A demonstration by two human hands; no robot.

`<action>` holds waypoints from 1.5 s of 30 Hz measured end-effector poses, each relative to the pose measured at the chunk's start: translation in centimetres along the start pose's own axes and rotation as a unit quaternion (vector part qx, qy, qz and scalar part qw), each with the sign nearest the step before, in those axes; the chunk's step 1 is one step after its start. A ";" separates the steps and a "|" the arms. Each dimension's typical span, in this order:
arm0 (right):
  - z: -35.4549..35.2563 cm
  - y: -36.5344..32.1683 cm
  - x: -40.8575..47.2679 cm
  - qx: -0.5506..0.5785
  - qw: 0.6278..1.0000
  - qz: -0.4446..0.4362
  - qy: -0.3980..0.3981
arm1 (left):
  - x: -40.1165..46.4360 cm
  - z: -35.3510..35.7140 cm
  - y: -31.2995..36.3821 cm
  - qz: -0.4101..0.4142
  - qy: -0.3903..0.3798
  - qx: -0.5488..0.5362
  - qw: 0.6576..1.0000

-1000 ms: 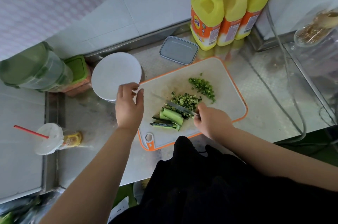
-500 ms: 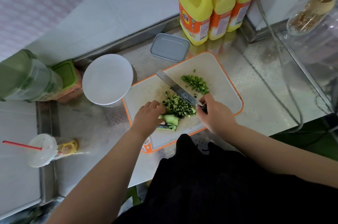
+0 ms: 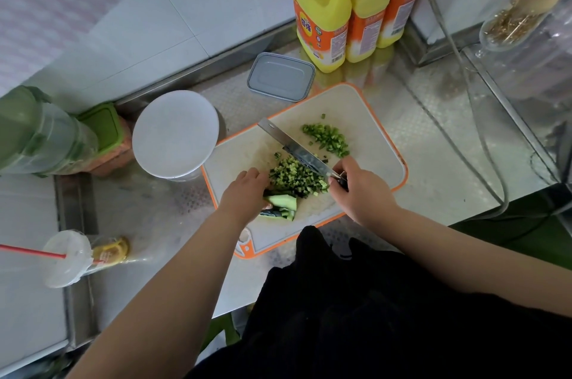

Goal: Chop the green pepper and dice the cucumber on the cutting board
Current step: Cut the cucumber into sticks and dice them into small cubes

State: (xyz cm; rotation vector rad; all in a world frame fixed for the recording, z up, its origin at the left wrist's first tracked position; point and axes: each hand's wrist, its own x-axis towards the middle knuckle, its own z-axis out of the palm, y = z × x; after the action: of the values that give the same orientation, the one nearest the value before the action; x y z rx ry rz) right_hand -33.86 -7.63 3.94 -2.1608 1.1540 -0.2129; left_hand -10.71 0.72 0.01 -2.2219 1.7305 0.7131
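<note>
board: orange-rimmed cutting board [image 3: 365, 118], diced cucumber [image 3: 295, 177] heaped mid-board, chopped pepper [image 3: 326, 135] further back
left hand [image 3: 244, 193]: fingers curled down on the uncut cucumber strips [image 3: 283, 202]
right hand [image 3: 359, 190]: clenched round the knife [image 3: 297, 151] handle
containers: white tub [image 3: 175, 134] lidded, grey box [image 3: 280, 77] lidded, contents hidden

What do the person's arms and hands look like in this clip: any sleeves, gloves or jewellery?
Both forearms are bare right up to the frame edge, with no sleeves visible. The left hand and right hand wear no gloves, and no rings, watch or bracelet show. A black garment covers the torso below.
</note>
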 end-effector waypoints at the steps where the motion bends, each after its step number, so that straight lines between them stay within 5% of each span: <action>1: 0.0 0.0 0.0 0.001 1.000 -0.001 0.002 | 0.0 0.0 0.0 -0.003 -0.003 -0.002 1.000; 13: 0.3 0.3 0.1 0.009 1.000 -0.015 -0.005 | -1.7 -1.3 -0.4 0.011 0.092 -0.145 0.985; 23: 0.2 0.1 0.0 0.013 0.999 0.005 -0.031 | -1.5 -1.4 -5.0 -0.205 0.121 -0.418 0.877; 27: 0.4 -0.2 0.1 0.010 0.999 0.003 -0.049 | -0.4 0.5 -6.3 -0.217 0.081 -0.356 0.905; 30: 0.7 -0.3 0.2 0.009 0.998 0.010 -0.064 | -1.2 1.3 -5.4 -0.221 0.146 -0.259 0.929; 33: 0.9 -0.3 0.1 0.008 0.997 0.018 -0.073 | -2.9 2.2 -3.5 -0.050 0.281 -0.176 0.942; 35: 1.1 -0.3 0.1 0.002 0.996 0.023 -0.082 | -3.8 3.6 -2.8 0.090 0.223 -0.105 0.965; 37: 1.2 -0.4 0.0 -0.009 0.996 0.023 -0.089 | -3.9 4.9 -2.7 0.146 0.152 -0.050 0.976; 41: 1.4 -0.8 -0.2 -0.022 0.994 0.022 -0.109 | -3.9 5.8 -2.4 0.113 0.160 -0.036 0.980; 45: 1.3 -1.0 -0.1 -0.005 0.995 0.032 -0.096 | -4.6 5.7 -0.9 -0.016 0.121 -0.101 0.987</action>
State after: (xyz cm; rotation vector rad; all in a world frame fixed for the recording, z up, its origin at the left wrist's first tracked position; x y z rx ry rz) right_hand -32.66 -6.56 3.63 -2.0984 1.1133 0.0276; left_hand -12.01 7.53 -2.58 -2.5626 1.7958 0.6614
